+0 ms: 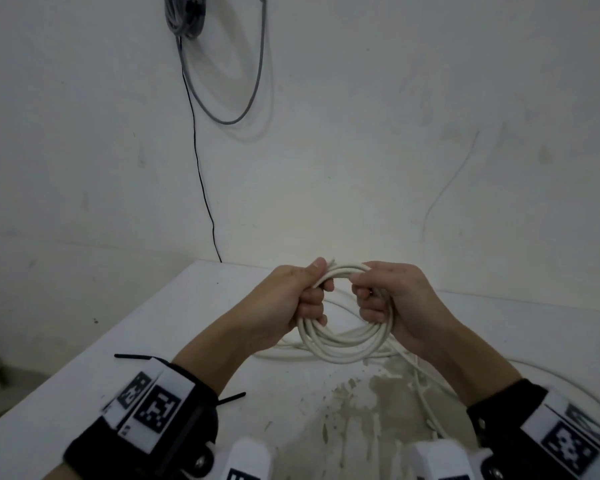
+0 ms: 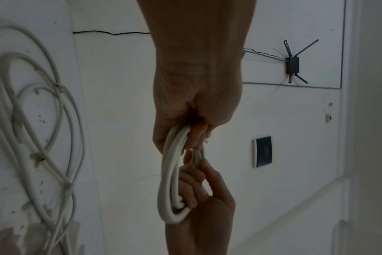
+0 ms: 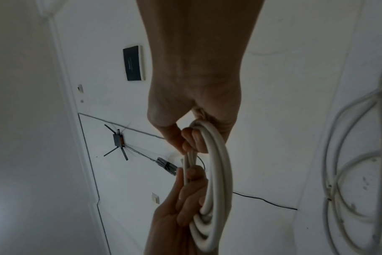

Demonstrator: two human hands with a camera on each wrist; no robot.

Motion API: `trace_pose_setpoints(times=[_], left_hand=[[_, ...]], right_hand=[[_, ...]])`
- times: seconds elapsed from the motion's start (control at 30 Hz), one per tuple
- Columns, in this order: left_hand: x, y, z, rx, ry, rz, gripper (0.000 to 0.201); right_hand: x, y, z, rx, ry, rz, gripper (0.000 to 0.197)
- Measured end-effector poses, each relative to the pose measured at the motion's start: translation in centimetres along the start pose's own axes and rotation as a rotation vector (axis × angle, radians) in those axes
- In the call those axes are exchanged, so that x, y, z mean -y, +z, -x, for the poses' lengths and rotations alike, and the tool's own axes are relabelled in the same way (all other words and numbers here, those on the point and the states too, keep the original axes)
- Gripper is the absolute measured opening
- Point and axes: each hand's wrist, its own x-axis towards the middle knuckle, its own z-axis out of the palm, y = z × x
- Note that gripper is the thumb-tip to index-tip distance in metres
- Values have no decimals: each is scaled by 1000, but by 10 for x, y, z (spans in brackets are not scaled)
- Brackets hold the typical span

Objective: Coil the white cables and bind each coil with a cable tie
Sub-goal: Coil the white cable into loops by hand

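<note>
A white cable coil [image 1: 343,344] of several turns hangs above the table, held upright between both hands. My left hand [image 1: 303,296] grips its upper left arc with fingers curled through the ring. On the upper right arc my right hand [image 1: 378,299] grips with curled fingers. In the left wrist view the coil [image 2: 170,181] runs from my left hand [image 2: 192,131] down to the other hand. In the right wrist view the coil [image 3: 216,172] hangs from my right hand [image 3: 192,138]. More loose white cable [image 1: 416,372] lies on the table beneath. A black cable tie [image 1: 132,356] lies by my left wrist.
The white table [image 1: 84,375] has stained patches near its front middle and stands against a white wall. A second black tie [image 1: 231,398] pokes out beside my left wristband. Grey cables [image 1: 222,98] hang on the wall. The loose cable [image 2: 44,138] spreads over the table's right half.
</note>
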Motion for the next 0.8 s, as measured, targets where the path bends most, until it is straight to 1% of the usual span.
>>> trace_pose_setpoints(times=[0.1, 0.2, 0.3, 0.37, 0.43, 0.57, 0.67, 0.73, 0.8], left_hand=[[-2, -2, 0, 5, 28, 25, 33], [-2, -1, 0, -3, 32, 52, 25], [-2, 2, 0, -16, 29, 84, 25], [-4, 2, 0, -14, 26, 95, 26], [-7, 2, 1, -17, 15, 112, 25], [-9, 0, 0, -10, -31, 107, 21], [-10, -1, 0, 37, -89, 44, 19], [-9, -2, 1, 74, -124, -5, 25], [-9, -4, 2, 106, -133, -61, 32]], right_hand=[[0, -1, 2, 5, -34, -16, 14], [1, -1, 2, -8, -39, 127, 17], [6, 0, 0, -10, 32, 330, 17], [11, 0, 0, 16, 92, 394, 15], [13, -1, 1, 49, 111, 352, 15], [11, -3, 2, 100, 113, 122, 15], [6, -3, 1, 81, 86, 25, 14], [4, -5, 0, 43, 59, 0, 27], [1, -5, 0, 34, 32, 30, 31]])
